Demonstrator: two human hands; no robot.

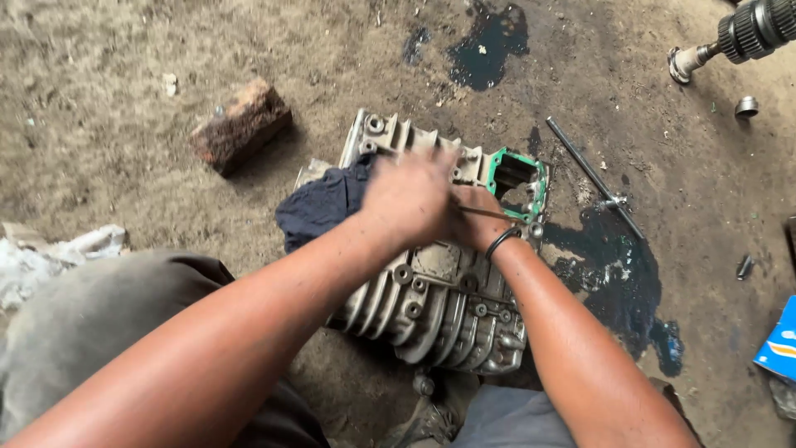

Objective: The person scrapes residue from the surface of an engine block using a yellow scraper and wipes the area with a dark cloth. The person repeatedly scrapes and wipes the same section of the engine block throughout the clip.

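Observation:
A ribbed grey metal engine casing (439, 311) lies on the dirt ground in front of me, with a green gasket (516, 178) around an opening at its far right corner. My left hand (406, 199) is blurred over the casing's top, next to a dark blue rag (319, 207) lying on its left side. My right hand (477, 220), with a black band on the wrist, rests on the casing and grips a thin metal rod-like tool (489, 213). Whether my left hand also grips the tool or the rag is unclear.
A brick (242, 124) lies to the far left. Dark oil patches (613, 274) stain the ground on the right and another oil patch (489, 41) lies at the top. A long metal bar (593, 176), a shaft (746, 33), a small ring (746, 106) and a blue packet (779, 340) lie at right. White cloth (50, 257) at left.

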